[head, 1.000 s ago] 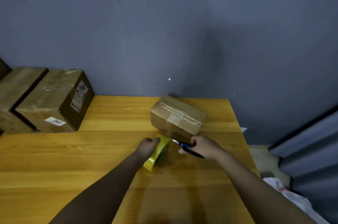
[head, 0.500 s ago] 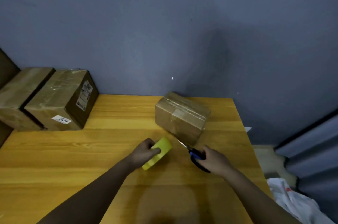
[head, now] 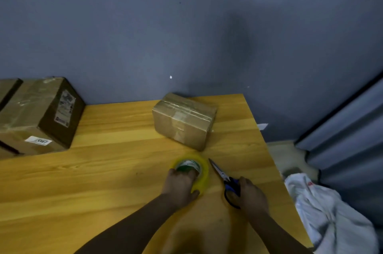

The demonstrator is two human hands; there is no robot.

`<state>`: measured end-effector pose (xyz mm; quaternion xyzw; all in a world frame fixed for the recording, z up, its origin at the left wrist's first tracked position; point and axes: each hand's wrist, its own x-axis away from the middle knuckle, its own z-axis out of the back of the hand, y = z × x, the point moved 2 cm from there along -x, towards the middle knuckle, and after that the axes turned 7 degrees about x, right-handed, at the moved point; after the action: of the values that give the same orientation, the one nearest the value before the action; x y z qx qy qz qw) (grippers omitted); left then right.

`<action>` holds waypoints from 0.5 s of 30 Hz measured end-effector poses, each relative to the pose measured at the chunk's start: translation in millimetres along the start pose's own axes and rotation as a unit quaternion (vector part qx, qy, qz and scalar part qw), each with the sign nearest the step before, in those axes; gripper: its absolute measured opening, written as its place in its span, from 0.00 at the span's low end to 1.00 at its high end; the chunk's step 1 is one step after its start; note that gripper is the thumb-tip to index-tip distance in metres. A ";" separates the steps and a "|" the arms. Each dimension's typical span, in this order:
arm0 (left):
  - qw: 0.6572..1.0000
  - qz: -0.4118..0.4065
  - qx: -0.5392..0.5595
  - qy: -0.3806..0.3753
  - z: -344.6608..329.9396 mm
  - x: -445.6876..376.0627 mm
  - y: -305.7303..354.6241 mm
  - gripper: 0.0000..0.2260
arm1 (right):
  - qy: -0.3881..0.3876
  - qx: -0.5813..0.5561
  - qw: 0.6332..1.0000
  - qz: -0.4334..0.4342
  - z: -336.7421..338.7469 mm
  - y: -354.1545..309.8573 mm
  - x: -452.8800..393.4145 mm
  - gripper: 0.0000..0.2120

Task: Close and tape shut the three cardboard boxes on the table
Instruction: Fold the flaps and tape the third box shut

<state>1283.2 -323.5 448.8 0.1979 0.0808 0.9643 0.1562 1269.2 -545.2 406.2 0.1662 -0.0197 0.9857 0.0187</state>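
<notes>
Yellow wooden table [head: 103, 181]: left hand [head: 180, 186] grips yellow tape roll [head: 193, 170]; right hand [head: 249, 196] grips blue-handled scissors [head: 224, 179]; taped brown cardboard box [head: 184, 121] nearby.

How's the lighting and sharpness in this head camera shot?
Head view: dim, soft overall; a broad dark shadow falls on the wall; the table edge bows from wide-angle distortion; label text on the left box is too blurred to read.

The small white sticker [head: 38, 141] on the front face of the tape-wrapped brown cardboard box [head: 35, 117] at the left shows dark digits resembling "007", while its larger side label [head: 64, 108] is too blurred to read.
</notes>
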 end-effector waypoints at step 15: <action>0.993 -0.019 -0.098 -0.057 -26.7 -6.7 60.0 0.29 | -0.002 0.042 0.998 0.035 -1.4 6.0 -6.3 0.19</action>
<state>1262.0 -384.6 435.2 0.2343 -0.0198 0.9516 0.1979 1274.4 -551.3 402.6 0.1678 0.0159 0.9854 -0.0229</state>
